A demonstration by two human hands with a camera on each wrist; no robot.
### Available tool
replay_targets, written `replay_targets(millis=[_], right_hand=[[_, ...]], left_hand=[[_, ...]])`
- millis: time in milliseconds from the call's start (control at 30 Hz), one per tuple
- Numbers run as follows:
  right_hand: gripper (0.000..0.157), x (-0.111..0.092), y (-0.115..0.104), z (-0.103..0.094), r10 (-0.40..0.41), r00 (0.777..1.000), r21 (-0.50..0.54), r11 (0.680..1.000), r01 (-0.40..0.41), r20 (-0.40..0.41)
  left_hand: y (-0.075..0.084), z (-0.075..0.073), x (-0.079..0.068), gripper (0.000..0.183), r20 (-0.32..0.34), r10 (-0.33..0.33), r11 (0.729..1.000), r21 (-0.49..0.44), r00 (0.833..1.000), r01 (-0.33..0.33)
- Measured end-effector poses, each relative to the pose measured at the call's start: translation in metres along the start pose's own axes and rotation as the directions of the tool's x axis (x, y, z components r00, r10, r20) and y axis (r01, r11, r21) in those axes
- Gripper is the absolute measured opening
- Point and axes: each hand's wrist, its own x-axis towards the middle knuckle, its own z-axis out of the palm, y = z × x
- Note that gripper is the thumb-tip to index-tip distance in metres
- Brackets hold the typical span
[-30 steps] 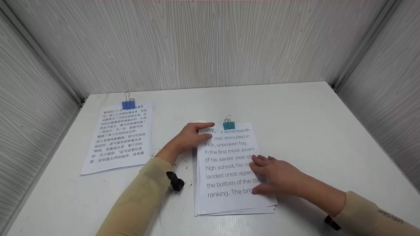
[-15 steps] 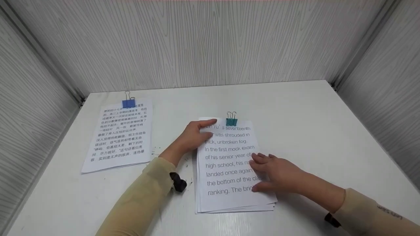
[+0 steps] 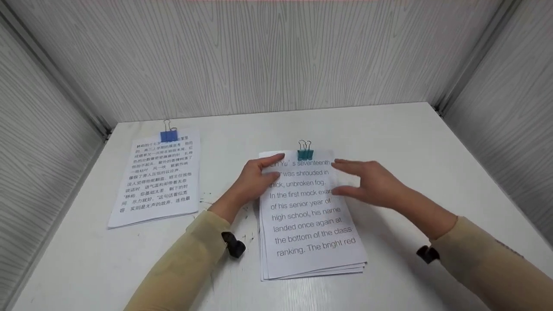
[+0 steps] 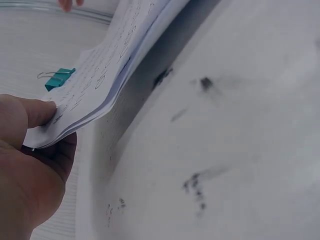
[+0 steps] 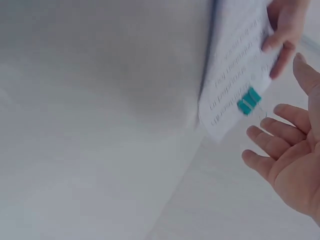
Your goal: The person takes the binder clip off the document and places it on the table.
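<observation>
In the head view a stack of printed English pages (image 3: 309,231) lies at the middle of the table, its sheets slightly fanned at the lower edge. A teal binder clip (image 3: 305,154) sits on its top edge, wire handles up. My left hand (image 3: 252,179) grips the upper left corner; the left wrist view has the thumb (image 4: 40,112) on top and fingers curled underneath, with the edge lifted. Beside the upper right edge is my right hand (image 3: 376,183), fingers spread. The right wrist view shows that hand's palm (image 5: 297,172) holding nothing, apart from the pages.
Another stack of pages (image 3: 157,181), printed in Chinese, lies at the left with a blue binder clip (image 3: 169,136) on top. Patterned panels (image 3: 276,60) enclose the white table (image 3: 242,134) at the back and sides. Dark marks (image 4: 195,190) dot the tabletop.
My right hand has left the lower right of the page and moved up beside the upper right edge. The clip's handles now stand apart, and the clipped stack has shifted slightly. My left hand keeps its grip.
</observation>
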Motion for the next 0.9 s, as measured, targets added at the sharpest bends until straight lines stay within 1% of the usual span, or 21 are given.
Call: replay_targets(millis=[133,233,333,433,500,600,667,700,767,900], right_hand=[[0.075,0.025,0.006,-0.015,0.064,0.995,0.129,0.99,-0.054,-0.071],[0.072,0.042,0.01,-0.021,0.092,0.992,0.261,0.963,-0.065,-0.091],[0.067,0.059,0.015,-0.024,0.101,0.991,0.404,0.913,-0.056,-0.089],[0.061,0.074,0.022,-0.025,0.119,0.99,0.535,0.842,-0.062,-0.073],[0.058,0.081,0.026,-0.026,0.12,0.992,0.595,0.801,-0.067,-0.049],[0.056,0.088,0.025,-0.029,0.095,0.995,0.655,0.752,-0.07,-0.003],[0.056,0.09,0.022,-0.033,0.069,0.997,0.676,0.733,-0.071,0.03],[0.056,0.091,0.02,-0.034,0.057,0.997,0.681,0.728,-0.074,0.047],[0.056,0.093,0.018,-0.037,0.042,0.996,0.679,0.729,-0.086,0.081],[0.055,0.098,0.018,-0.037,0.019,0.988,0.684,0.72,-0.119,0.152]], left_hand=[[0.001,0.0,-0.002,0.05,0.008,0.026,0.999,-0.022,1.0,-0.026],[0.003,0.001,-0.004,0.05,0.016,0.039,0.998,-0.041,0.999,-0.039],[0.007,0.003,-0.006,0.049,0.024,0.044,0.997,-0.067,0.999,-0.043],[0.011,0.004,-0.008,0.049,0.029,0.057,0.996,-0.077,0.998,-0.054],[0.012,0.005,-0.009,0.05,0.03,0.069,0.995,-0.077,0.997,-0.067],[0.014,0.006,-0.01,0.05,0.03,0.078,0.995,-0.069,0.996,-0.076],[0.015,0.007,-0.01,0.05,0.028,0.083,0.994,-0.079,0.996,-0.081],[0.015,0.007,-0.01,0.05,0.028,0.087,0.993,-0.086,0.996,-0.085],[0.016,0.007,-0.011,0.049,0.032,0.096,0.992,-0.091,0.995,-0.092],[0.017,0.006,-0.013,0.049,0.038,0.108,0.989,-0.101,0.993,-0.104]])
